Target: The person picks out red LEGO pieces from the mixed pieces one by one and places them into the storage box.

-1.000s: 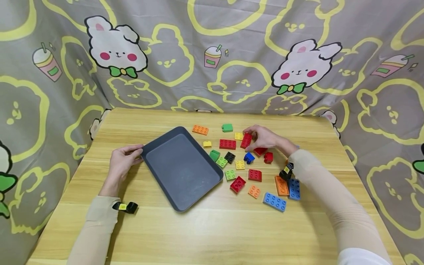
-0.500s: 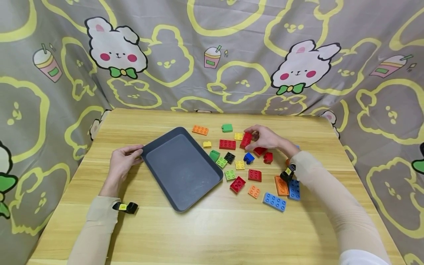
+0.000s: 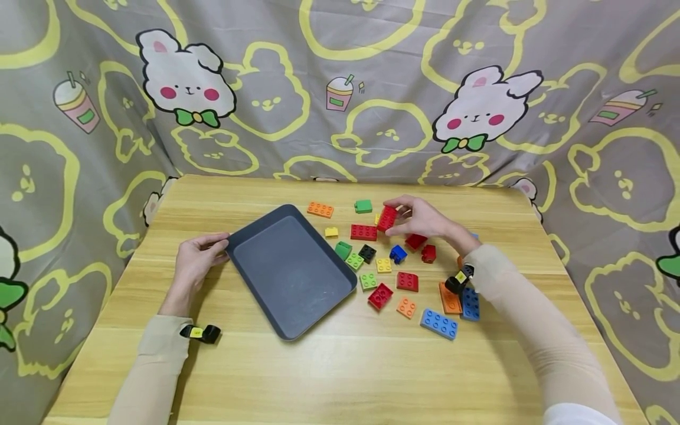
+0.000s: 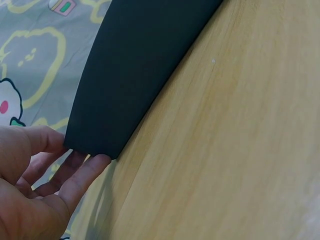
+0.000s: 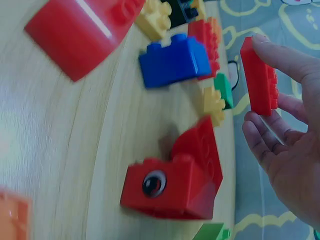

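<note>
My right hand (image 3: 422,218) pinches a red building brick (image 3: 387,218) between thumb and fingers, at the far side of the loose bricks. In the right wrist view that brick (image 5: 259,80) is held on edge, above the table. My left hand (image 3: 198,262) grips the left corner of a dark grey tray (image 3: 294,277). The left wrist view shows the thumb at the tray's rim and fingertips at the lower edge of its wall (image 4: 120,75). Nothing lies in the tray. Near the right hand are another red brick (image 3: 363,232), a blue brick (image 3: 398,254) and a red brick with an eye (image 5: 155,184).
Several more bricks are scattered right of the tray, including a black brick (image 3: 367,254), an orange brick (image 3: 320,209), a green brick (image 3: 363,206) and a light blue brick (image 3: 439,324). A patterned curtain (image 3: 265,106) stands behind the wooden table (image 3: 329,378).
The right hand has lifted the red brick and moved it slightly left and away, now partly covering a yellow brick. The left hand and the tray have stayed in place.
</note>
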`<state>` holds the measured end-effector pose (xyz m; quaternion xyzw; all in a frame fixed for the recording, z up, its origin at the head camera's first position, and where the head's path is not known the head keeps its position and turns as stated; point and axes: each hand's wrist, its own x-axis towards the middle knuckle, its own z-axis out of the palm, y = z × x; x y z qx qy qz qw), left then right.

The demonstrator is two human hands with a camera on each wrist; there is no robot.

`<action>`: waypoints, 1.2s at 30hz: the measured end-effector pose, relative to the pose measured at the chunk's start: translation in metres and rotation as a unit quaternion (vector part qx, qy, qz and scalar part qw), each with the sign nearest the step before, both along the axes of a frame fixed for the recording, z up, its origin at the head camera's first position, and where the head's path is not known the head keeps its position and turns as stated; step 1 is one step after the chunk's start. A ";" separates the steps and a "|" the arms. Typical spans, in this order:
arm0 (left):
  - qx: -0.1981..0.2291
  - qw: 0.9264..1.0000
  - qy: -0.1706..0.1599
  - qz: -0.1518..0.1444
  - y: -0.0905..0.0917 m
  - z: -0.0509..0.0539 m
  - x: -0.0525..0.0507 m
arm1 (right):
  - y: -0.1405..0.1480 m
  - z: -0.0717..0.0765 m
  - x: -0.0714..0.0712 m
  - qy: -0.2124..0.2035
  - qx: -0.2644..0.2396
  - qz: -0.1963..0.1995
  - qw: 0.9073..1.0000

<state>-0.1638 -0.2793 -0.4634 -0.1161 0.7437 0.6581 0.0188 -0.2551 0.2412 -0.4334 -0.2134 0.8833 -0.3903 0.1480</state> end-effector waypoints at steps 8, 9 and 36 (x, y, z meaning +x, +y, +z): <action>0.018 1.000 0.004 0.003 0.000 -0.001 0.000 | -0.019 0.010 0.010 0.011 -0.030 0.027 0.999; 0.016 1.000 0.006 0.002 0.000 -0.001 0.000 | -0.021 0.010 0.011 0.012 -0.032 0.029 0.999; 0.027 1.000 0.007 -0.001 -0.002 -0.001 0.000 | -0.117 0.016 0.013 0.016 -0.067 0.097 0.993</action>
